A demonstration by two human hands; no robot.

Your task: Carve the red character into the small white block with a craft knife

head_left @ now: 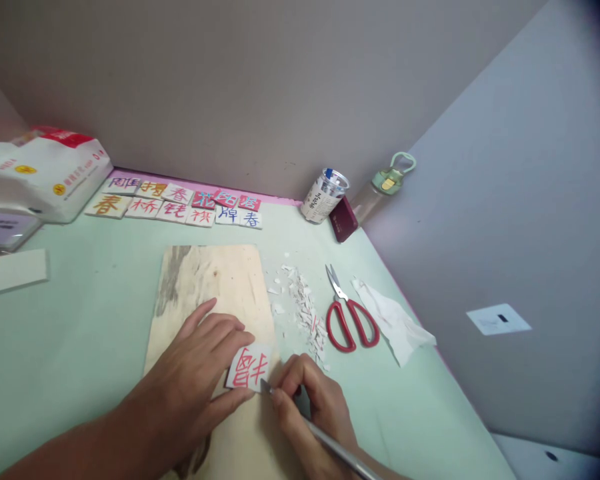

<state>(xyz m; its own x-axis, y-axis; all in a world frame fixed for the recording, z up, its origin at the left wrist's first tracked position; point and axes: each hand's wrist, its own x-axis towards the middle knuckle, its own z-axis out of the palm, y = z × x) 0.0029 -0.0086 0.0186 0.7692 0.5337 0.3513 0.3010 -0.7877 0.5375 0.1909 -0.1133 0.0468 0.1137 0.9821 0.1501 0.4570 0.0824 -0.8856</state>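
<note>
A small white tile with a red character [249, 367] lies on a wooden board [220, 273]. My left hand [200, 367] rests on the board with its fingers apart; forefinger and thumb touch opposite edges of the tile and steady it. In my right hand [313, 407] is a slim metal carving knife [333, 443], held like a pen, its blade tip at the tile's lower right corner. White shavings [305, 310] lie in a heap just right of the board. Red-handled scissors [347, 310] lie open beyond the shavings.
Two rows of painted character tiles [145, 208] line the back edge. A white package [65, 173] stands at the back left. At the back right are a can [323, 199], a dark red box [343, 220] and a bottle [375, 197]. Crumpled tissue [395, 323] lies right of the scissors.
</note>
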